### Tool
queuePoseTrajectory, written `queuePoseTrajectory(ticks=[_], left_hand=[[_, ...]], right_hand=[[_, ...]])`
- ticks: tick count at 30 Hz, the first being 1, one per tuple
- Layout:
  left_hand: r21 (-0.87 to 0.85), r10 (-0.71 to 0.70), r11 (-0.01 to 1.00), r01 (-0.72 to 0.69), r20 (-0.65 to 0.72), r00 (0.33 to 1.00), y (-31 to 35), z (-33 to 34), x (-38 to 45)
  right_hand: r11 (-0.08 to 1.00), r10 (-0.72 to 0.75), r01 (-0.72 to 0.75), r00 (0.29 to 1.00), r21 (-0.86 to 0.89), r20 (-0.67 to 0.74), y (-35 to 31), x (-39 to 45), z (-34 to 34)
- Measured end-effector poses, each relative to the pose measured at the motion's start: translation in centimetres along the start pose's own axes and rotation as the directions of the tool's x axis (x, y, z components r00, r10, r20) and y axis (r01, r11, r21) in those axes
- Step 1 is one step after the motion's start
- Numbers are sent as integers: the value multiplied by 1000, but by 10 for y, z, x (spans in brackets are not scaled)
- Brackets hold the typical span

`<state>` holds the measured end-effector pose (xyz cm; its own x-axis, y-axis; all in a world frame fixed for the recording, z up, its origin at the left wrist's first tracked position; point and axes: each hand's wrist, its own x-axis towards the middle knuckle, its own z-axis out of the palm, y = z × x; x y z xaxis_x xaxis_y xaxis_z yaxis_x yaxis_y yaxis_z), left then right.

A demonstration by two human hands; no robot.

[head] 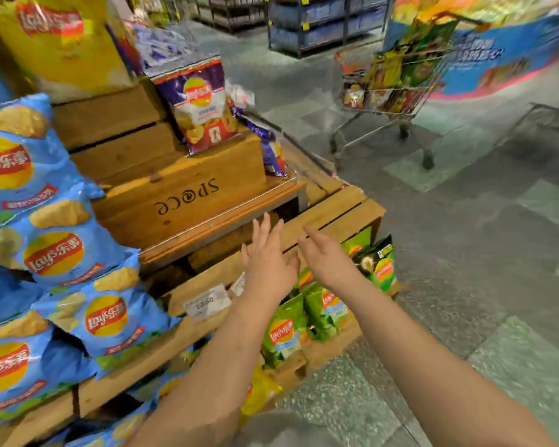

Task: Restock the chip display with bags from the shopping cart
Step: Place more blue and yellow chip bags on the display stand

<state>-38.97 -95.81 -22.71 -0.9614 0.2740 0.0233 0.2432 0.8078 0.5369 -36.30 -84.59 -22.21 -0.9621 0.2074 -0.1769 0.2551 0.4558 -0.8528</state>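
- Both hands are empty, fingers spread apart: the left hand (268,262) and the right hand (328,258) hover over the wooden display (181,201), above the green bags (307,321).
- The next step, I think, is to fetch a bag: the shopping cart (397,88) stands well apart across the tiled floor (465,253), loaded with bags.
- Blue bags (46,253) fill the left side, and a purple bag (200,111) stands on an upper crate; bare wood beside it looks free for stock.

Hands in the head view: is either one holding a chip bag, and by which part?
Nothing is held. The left hand and right hand are both open and empty, above the green bags.
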Motion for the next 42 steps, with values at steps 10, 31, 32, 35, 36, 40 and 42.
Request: queuePoseTrajectory(ticks=[10, 31, 32, 35, 36, 40, 42], left_hand=[[-28, 244, 970, -242, 155, 957, 153, 92, 59], [-145, 493, 870, -471, 274, 826, 505, 310, 295], [-142, 489, 872, -468, 266, 831, 522, 322, 305], [-132, 456, 890, -437, 260, 851, 570, 354, 333], [-128, 444, 896, -425, 264, 856, 587, 364, 341], [-143, 416, 909, -391, 243, 877, 632, 394, 382], [-154, 363, 930, -334, 234, 902, 635, 403, 408]], right_hand=[[996, 87, -93, 966, -12, -243, 82, 8, -155], [976, 215, -206, 820, 78, -531, 257, 180, -528], [975, 214, -208, 818, 73, -534, 267, 189, -549], [975, 203, -218, 833, 32, -514, 294, 210, -607], [974, 207, -225, 839, 25, -504, 303, 217, -628], [969, 242, -236, 835, 74, -494, 328, 261, -696], [975, 221, -207, 862, 82, -456, 332, 294, -710]])
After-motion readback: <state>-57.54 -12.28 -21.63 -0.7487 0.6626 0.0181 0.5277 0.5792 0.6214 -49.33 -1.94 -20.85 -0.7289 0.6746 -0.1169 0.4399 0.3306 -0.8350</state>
